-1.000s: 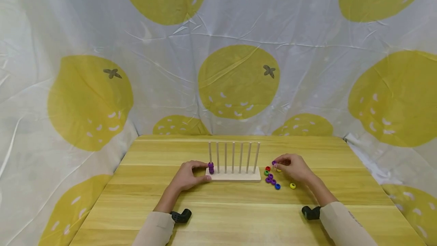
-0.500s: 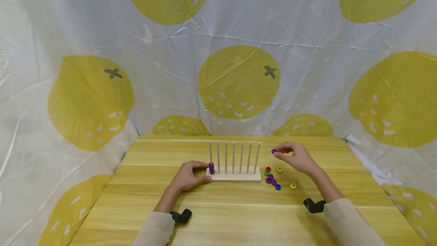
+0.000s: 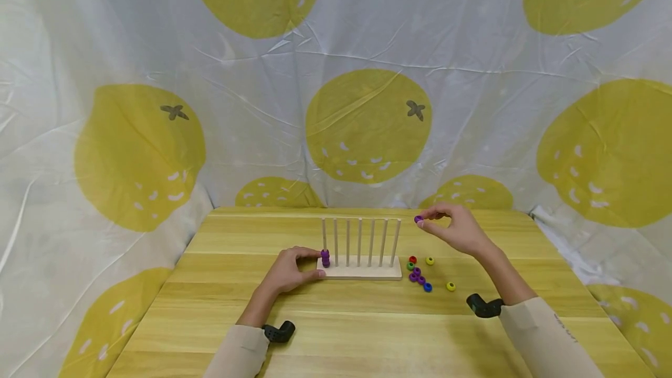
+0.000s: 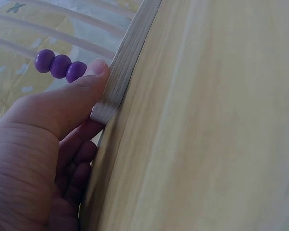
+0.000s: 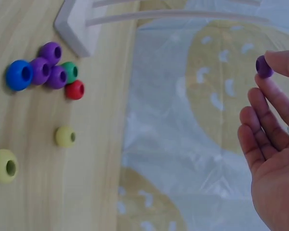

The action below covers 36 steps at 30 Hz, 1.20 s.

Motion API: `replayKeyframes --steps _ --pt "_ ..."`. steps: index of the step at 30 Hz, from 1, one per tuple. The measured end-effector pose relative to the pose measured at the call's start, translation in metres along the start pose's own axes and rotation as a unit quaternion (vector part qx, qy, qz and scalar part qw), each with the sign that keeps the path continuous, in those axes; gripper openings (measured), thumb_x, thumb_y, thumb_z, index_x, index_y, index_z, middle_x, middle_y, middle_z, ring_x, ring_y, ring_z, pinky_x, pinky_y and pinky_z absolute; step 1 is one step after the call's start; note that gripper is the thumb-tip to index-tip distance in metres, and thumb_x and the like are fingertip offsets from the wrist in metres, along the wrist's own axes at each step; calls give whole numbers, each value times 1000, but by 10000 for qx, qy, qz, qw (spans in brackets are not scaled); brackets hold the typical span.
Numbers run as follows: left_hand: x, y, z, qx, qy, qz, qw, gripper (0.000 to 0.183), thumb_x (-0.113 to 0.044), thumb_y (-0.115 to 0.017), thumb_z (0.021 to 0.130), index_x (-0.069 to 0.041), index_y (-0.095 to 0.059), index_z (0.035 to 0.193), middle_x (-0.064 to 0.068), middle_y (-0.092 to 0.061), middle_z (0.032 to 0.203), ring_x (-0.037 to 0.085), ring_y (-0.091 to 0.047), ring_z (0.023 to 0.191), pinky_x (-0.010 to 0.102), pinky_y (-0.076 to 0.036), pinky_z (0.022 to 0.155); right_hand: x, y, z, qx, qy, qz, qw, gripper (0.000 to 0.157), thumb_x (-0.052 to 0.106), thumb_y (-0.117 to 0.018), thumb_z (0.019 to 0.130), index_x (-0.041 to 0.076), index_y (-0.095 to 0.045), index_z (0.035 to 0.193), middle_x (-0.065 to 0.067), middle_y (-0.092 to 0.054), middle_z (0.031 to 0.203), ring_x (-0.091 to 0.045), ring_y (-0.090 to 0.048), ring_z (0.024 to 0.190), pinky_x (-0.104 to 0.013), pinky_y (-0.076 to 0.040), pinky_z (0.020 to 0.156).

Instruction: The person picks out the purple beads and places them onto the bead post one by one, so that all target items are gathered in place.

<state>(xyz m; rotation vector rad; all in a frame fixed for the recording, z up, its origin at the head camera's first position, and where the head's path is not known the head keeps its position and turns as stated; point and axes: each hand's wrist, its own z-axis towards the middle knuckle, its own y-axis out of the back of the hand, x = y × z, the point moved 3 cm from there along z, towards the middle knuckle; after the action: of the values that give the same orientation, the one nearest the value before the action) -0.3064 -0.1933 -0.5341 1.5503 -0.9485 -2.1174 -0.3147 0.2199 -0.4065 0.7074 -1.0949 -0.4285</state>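
Observation:
A wooden peg stand (image 3: 362, 273) with a row of upright pegs sits mid-table in the head view. Three purple beads (image 4: 60, 66) are stacked on its leftmost peg. My left hand (image 3: 287, 270) grips the left end of the base, thumb (image 4: 97, 67) on its front edge and fingers behind. To the right of the stand, my right hand (image 3: 458, 230) is raised above the table. Between thumb and index finger it pinches a purple bead (image 5: 264, 67), the other fingers loosely bent. That bead is near peg-top height in the head view.
Right of the stand lie loose beads: red (image 3: 412, 259), green (image 3: 410, 266), three clustered purple ones (image 3: 413, 277), blue (image 3: 427, 287), and two yellow ones (image 3: 451, 287) set apart. A lemon-print curtain (image 3: 252, 133) hangs behind the table.
My right hand has lifted the purple bead up from among the loose beads, uncovering a yellow bead. My left hand stays on the stand.

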Motion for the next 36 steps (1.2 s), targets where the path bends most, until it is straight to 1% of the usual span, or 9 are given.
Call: replayKeyframes --steps 4,8,15,19,23,27,30,33,36 --pt "0 0 0 4 -9 15 10000 53 -51 -88 78 -22 -77 122 -2 -74 124 25 -65 124 49 -50 109 14 2 4 -20 117 59 9999 21 39 -75 95 24 -77 109 1 -72 115 -22 -61 106 -45 -49 92" --pt "0 -1 1 5 -18 41 10000 53 -51 -88 78 -22 -77 121 -3 -74 124 24 -65 123 48 -50 109 27 2 9 -2 209 144 9997 21 42 -75 94 27 -77 109 4 -71 115 -24 -62 107 -46 -49 93" --pt "1 -2 2 2 -1 51 10000 53 -50 -88 78 -22 -77 121 -2 -74 124 25 -65 124 49 -50 109 47 -6 19 -2 442 257 9987 20 38 -75 95 25 -77 110 4 -71 114 -20 -60 104 -45 -49 93" --pt "1 -2 1 -3 -25 59 10000 53 -50 -88 79 -22 -76 122 -2 -74 125 26 -64 125 50 -49 110 61 -14 27 61 592 307 9978 20 37 -74 96 25 -77 113 4 -71 111 -20 -61 103 -46 -50 92" --pt "1 -3 -1 -1 -59 58 10000 52 -51 -87 80 -24 -76 123 -4 -74 126 25 -64 126 49 -49 111 73 -24 34 239 687 355 9967 21 37 -72 97 25 -76 114 5 -71 109 -17 -61 102 -45 -52 91" --pt "1 -2 -1 11 -29 40 10000 52 -51 -87 79 -25 -76 123 -5 -74 125 23 -64 126 47 -49 111 82 -36 39 340 857 358 9951 19 35 -73 97 24 -77 113 7 -72 107 -14 -63 100 -43 -54 91" --pt "0 -1 0 1 -73 58 10000 52 -51 -87 79 -24 -76 123 -5 -74 125 24 -64 125 48 -49 111 88 -44 42 382 948 347 9942 19 34 -73 97 23 -78 113 8 -73 107 -13 -65 100 -40 -54 92" --pt "0 -1 1 -11 -90 71 9999 53 -52 -87 79 -24 -76 123 -4 -74 125 24 -65 125 48 -49 110 94 -52 45 454 967 351 9937 21 34 -72 98 23 -78 114 8 -73 108 -12 -65 101 -39 -55 92" --pt "1 -1 2 26 -20 72 10000 53 -51 -88 78 -24 -76 123 -5 -74 125 23 -64 126 47 -49 111 101 -58 49 550 1042 378 9923 20 33 -70 99 22 -78 114 8 -73 108 -12 -65 100 -40 -55 92"
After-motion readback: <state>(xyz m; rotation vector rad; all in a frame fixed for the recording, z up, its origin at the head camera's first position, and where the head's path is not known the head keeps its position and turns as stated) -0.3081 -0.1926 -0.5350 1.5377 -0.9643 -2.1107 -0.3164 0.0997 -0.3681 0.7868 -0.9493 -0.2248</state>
